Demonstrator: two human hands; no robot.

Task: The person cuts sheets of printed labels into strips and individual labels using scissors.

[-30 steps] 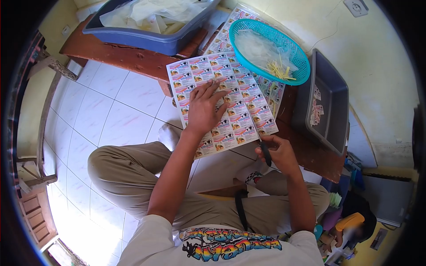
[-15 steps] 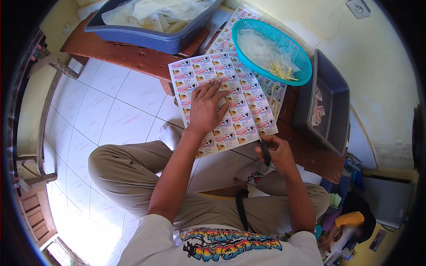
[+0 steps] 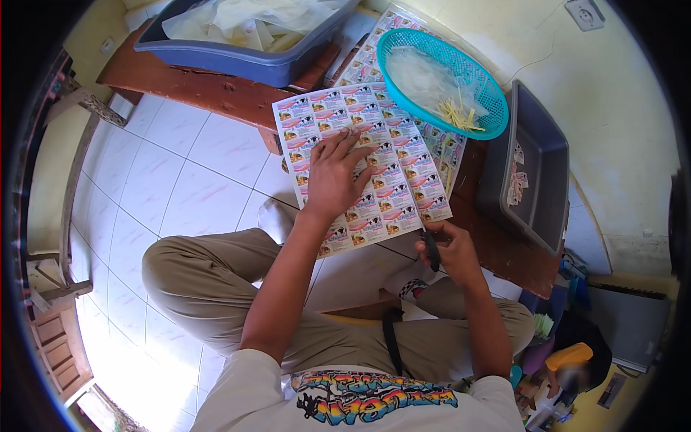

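Observation:
A sheet of printed labels (image 3: 296, 133) with repeated cow pictures spans the space above my lap and the bench edge. My left hand (image 3: 335, 173) lies on it palm down, fingers spread, pressing the paper. At the sheet's near right edge, my right hand (image 3: 455, 252) grips black-handled scissors (image 3: 431, 250). Their blades are mostly hidden at the paper. A cut line runs up the sheet from there, and the right-hand column of labels (image 3: 425, 183) sits slightly apart from the rest.
A turquoise basket (image 3: 497, 108) with clear plastic and yellowish strips overlaps the sheet's far corner. More label sheets (image 3: 360, 61) lie beneath. A grey tub (image 3: 551, 155) holds cut labels; a blue tub (image 3: 216, 56) of plastic stands on the wooden bench (image 3: 173, 75). Another person (image 3: 576, 353) sits lower right.
Both my hands and the sheet stay almost where they were; the view shifts slightly. The other person's arm at lower right has moved.

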